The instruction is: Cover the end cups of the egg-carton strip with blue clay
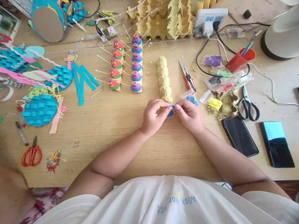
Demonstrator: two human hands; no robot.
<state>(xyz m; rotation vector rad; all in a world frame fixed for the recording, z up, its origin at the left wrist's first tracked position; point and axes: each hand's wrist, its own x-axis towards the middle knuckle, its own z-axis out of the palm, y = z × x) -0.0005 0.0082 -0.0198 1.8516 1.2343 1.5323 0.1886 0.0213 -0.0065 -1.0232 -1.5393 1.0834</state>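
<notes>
Both my hands meet at the near end of a pale yellow egg-carton strip [164, 77] with a row of bumps. My left hand [153, 117] is closed in a pinch on a small piece of blue clay [170, 114]. From the other side, the thumb and fingers of my right hand [191, 115] pinch the same clay. Part of the clay lies against the strip's end cup; fingers hide the rest. Just beyond my right hand lies a bag of blue clay [192, 99]. Farther off is a red utility knife [187, 77].
Two painted egg-carton caterpillars, one red-green [116, 64] and one purple-blue [136, 67], stand left with pins sticking out. At right are black scissors [248, 105], a yellow clay bag [214, 103], an orange cup [240, 60] and two phones [240, 136]. Another person's arm [14, 193] shows lower left.
</notes>
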